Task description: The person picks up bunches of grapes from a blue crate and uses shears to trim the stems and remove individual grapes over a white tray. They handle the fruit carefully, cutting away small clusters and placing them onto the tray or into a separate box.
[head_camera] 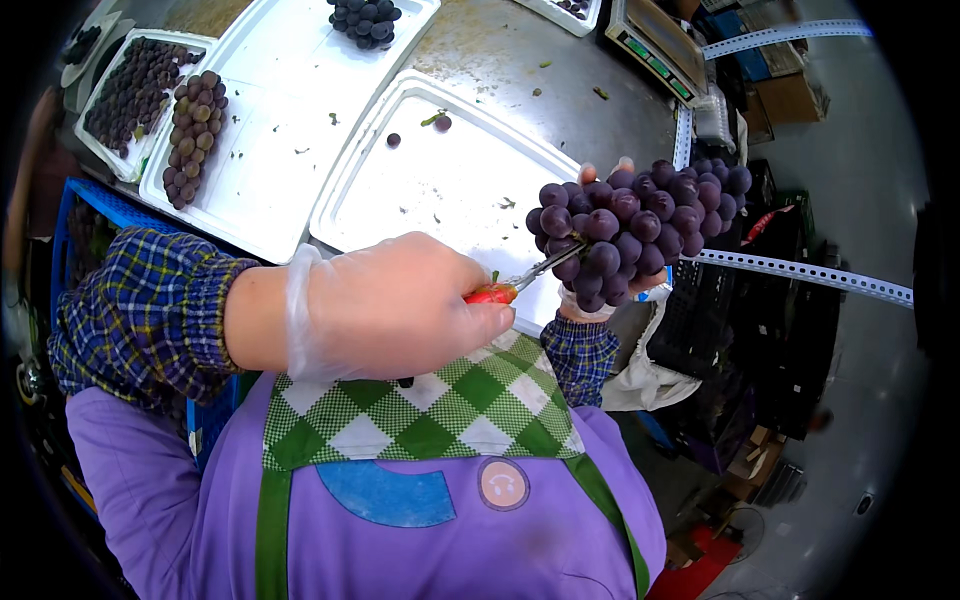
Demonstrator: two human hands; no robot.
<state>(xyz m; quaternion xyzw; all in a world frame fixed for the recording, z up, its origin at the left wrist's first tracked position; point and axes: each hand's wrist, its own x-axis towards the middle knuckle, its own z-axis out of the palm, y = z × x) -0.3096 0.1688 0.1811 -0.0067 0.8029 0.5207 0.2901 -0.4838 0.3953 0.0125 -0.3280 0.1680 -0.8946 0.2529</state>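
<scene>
My gloved left hand (390, 307) is closed around the red handle of small scissors (546, 264). Their thin metal blades reach into the near side of a bunch of dark purple grapes (645, 217); the tips are hidden among the berries. From behind and below, my gloved right hand (649, 283) supports this bunch, its fingertips showing past the far edge. The bunch is held up above the right end of a white foam tray (420, 217). Inside that tray lie two loose grapes (442, 123) and bits of stem.
Left of it, a larger white tray (277, 127) holds a reddish bunch (196, 139) and a dark bunch (365, 21). A smaller tray of grapes (127, 97) stands farther left. A scale (652, 56) sits back right, a blue crate (67, 225) at the left, perforated metal rails (806, 277) at the right.
</scene>
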